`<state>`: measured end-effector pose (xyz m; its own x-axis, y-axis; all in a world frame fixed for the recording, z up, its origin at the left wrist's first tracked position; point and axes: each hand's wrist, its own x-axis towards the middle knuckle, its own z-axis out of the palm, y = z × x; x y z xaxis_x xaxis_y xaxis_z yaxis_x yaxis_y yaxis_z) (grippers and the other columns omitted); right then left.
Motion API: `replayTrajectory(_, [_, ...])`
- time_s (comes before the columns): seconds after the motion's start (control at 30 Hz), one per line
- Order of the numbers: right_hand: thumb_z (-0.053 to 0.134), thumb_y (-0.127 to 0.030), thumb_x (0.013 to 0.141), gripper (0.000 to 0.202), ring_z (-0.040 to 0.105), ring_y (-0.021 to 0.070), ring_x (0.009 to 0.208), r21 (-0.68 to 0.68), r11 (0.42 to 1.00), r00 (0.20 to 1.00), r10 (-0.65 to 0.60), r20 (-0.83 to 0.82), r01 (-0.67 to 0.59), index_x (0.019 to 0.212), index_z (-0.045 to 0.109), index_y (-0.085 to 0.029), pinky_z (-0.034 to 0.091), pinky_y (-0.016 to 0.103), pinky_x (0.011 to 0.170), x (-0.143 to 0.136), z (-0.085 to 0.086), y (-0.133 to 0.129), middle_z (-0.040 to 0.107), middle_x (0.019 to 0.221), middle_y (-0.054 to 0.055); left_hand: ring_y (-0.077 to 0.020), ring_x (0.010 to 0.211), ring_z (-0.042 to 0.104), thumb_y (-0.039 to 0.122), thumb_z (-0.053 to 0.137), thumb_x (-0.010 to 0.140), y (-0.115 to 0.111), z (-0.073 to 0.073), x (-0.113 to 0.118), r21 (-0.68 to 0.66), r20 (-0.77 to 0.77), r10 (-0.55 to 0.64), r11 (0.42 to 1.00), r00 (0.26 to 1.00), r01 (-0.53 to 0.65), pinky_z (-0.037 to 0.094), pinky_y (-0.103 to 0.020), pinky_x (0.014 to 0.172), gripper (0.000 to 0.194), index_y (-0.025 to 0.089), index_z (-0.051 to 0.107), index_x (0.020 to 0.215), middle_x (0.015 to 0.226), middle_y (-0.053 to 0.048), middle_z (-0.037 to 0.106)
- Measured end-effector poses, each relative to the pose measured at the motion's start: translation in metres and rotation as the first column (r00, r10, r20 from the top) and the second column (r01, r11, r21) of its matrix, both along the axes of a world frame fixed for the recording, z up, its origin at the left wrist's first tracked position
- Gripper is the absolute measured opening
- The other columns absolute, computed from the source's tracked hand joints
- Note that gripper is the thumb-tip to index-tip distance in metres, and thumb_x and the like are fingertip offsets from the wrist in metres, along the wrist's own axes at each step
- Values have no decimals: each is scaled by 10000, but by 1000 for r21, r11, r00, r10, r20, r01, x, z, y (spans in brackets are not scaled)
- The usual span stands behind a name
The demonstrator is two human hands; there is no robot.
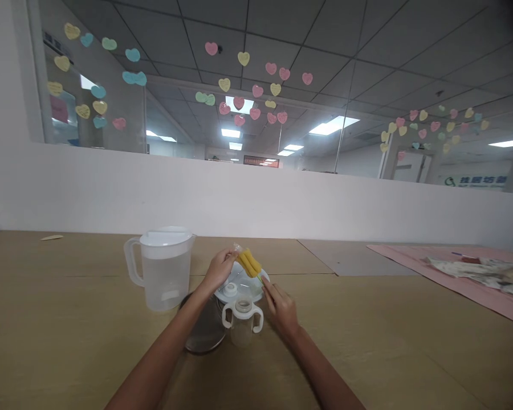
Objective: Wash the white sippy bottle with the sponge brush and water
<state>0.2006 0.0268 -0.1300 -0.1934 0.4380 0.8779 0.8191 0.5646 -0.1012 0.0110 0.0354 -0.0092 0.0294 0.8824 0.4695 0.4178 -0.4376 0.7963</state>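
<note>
My right hand [282,304] is closed on the thin green handle of a sponge bottle brush [250,263], tilted with its yellow head up to the left. My left hand [221,267] pinches a small clear piece [238,247] at the tip of the sponge; its kind is too small to tell. Under the brush, a clear baby bottle [241,330] with two white handles stands upright, its top uncovered. Behind it is a shallow whitish dish [256,289] with a white bottle collar [229,289] in it, partly hidden by my hands.
A lidded translucent pitcher [166,279] stands to the left. A dark round tray [205,330] lies partly under my left forearm. At the far right, a pink cloth [465,287] carries crumpled fabric [474,270]. A white wall [256,199] with windows closes off the table's back.
</note>
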Motion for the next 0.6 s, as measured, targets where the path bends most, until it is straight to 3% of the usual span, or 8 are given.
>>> replayTrajectory(0.2, [290, -275, 928, 387, 593, 116, 659, -35, 999, 999, -28, 25, 29, 1244, 494, -184, 449, 193, 634, 0, 0, 1, 636, 749, 67, -159, 640, 532, 442, 366, 794, -1, -1, 0, 46, -52, -1, 999, 999, 3, 403, -248, 591, 361, 154, 574, 859, 676, -26, 578])
replayTrajectory(0.33, [284, -282, 930, 389, 592, 118, 659, -70, 997, 999, -37, 27, 39, 1236, 504, -186, 441, 188, 628, 1, 0, 2, 632, 737, 65, -143, 627, 507, 430, 337, 807, -5, 4, -1, 78, -99, -64, 994, 993, 72, 393, -238, 589, 366, 163, 583, 762, 669, -13, 563])
replayTrajectory(0.47, [285, -285, 929, 389, 590, 115, 642, -86, 994, 998, -64, 24, 66, 1237, 504, -192, 436, 183, 621, 1, -1, 2, 628, 716, 60, -125, 535, 471, 442, 404, 772, -10, 9, -1, 48, -157, -131, 989, 979, 140, 354, -219, 503, 362, 156, 616, 704, 581, 7, 535])
replayTrajectory(0.6, [296, -283, 926, 380, 590, 114, 630, -67, 994, 996, -81, 32, 83, 1218, 525, -197, 435, 180, 612, 1, -2, 3, 628, 702, 60, -126, 518, 484, 484, 491, 707, -10, 9, 1, 13, -132, -101, 995, 986, 104, 358, -222, 485, 387, 133, 645, 755, 611, -15, 585])
